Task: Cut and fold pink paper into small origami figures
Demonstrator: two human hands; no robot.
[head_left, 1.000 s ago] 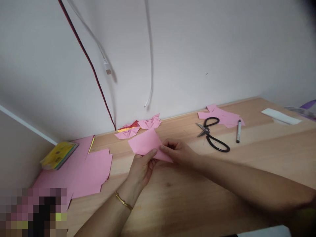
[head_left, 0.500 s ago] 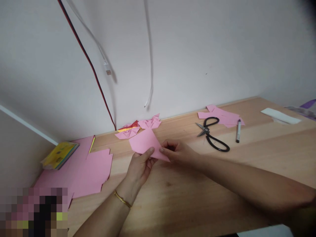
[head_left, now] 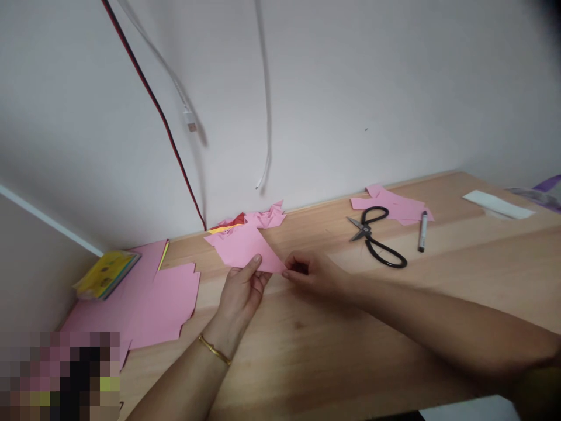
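Observation:
A piece of pink paper is held up over the wooden table between my two hands. My left hand grips its lower edge, thumb on top and fingers underneath. At the paper's right corner, my right hand pinches the tip between thumb and forefinger. Just behind the paper lie folded pink paper pieces, one with a red and yellow part; the held sheet partly covers them.
Black-handled scissors, a marker and pink paper scraps lie to the right, with a white strip farther off. Large pink sheets and a yellow packet are at left. Cables hang along the wall.
My left hand has shifted left with the pink paper. My right hand has stayed about in place, its fingers now at the paper's right corner tip rather than farther in along the edge.

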